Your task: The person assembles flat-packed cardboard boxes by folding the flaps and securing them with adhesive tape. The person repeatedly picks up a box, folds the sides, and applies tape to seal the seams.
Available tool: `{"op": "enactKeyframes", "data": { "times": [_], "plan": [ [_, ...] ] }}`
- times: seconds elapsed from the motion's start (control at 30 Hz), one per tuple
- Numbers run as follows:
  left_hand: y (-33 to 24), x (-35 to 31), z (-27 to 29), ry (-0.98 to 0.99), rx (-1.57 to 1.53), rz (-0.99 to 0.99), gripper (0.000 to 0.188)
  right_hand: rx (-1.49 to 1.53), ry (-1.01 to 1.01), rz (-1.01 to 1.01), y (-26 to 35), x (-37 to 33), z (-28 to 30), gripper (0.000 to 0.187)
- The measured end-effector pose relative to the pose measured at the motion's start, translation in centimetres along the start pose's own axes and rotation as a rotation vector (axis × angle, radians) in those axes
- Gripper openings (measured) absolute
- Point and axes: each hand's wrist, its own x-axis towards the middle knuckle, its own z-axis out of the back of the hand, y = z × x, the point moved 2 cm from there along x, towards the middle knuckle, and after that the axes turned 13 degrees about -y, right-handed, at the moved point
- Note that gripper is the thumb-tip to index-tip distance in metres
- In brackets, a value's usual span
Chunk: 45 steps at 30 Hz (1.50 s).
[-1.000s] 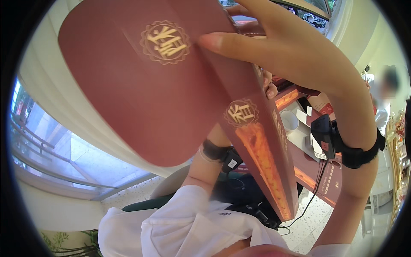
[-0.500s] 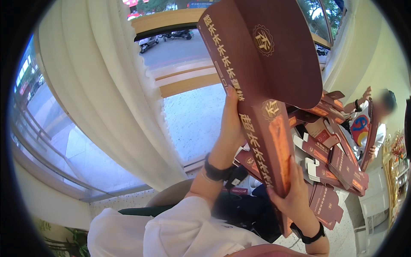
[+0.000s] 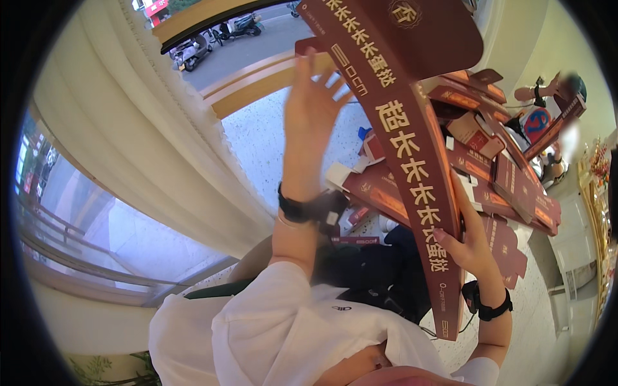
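A long, narrow maroon cardboard box (image 3: 421,193) with gold lettering stands tilted in front of me, its upper end running out of the top of the picture. A wide rounded flap (image 3: 441,38) of the same maroon card sticks out from its upper part. Around the lower half of the box my right hand (image 3: 473,244) is closed, the thumb on the lettered side. My left hand (image 3: 314,112) is raised just left of the box, fingers spread and a little blurred, holding nothing.
Several maroon cartons and flattened boxes (image 3: 515,186) lie heaped beyond the box on the right. At the far right a person (image 3: 537,122) holds another long maroon box (image 3: 557,128). On the left hang a white curtain (image 3: 154,128) and a window with parked scooters (image 3: 235,29) outside.
My left hand has let go of the box's side and moved up and left, its fingers spreading. The box has turned so its lettered side faces me more; my right hand still grips it.
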Motion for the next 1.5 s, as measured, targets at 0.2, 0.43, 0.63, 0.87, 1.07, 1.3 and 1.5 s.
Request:
{"op": "enactKeyframes", "data": {
  "times": [0.2, 0.43, 0.63, 0.87, 1.07, 1.3, 1.5],
  "plan": [
    [1.4, 1.6, -1.7, -0.008, 0.046, -0.009, 0.058, 0.037, 0.020, 0.037, -0.5, -0.6, -1.8, 0.083],
    [2.1, 0.5, -2.3, 0.010, 0.087, -0.002, 0.054, 0.011, 0.041, 0.023, -1.2, -0.1, -1.3, 0.082],
    [2.4, -0.6, -2.3, -0.099, 0.049, 0.006, 0.052, -0.071, 0.097, 0.154, -1.7, 0.6, -0.8, 0.082],
    [1.5, 0.3, 1.1, -0.219, 0.032, -0.017, 0.051, -0.228, 0.172, -0.003, -2.0, -3.0, -2.7, 0.091],
    [0.1, 0.2, 3.6, -0.293, 0.157, -0.085, 0.052, -0.285, 0.256, -0.091, -4.7, -7.4, -4.3, 0.084],
    [0.4, 0.6, 5.6, -0.310, 0.212, 0.009, 0.050, -0.242, 0.275, -0.049, -5.9, -6.7, -5.4, 0.080],
    [3.2, -2.4, 4.7, -0.289, 0.155, 0.099, 0.050, -0.214, 0.254, -0.062, -6.1, -5.7, -5.3, 0.081]
  ]
}}
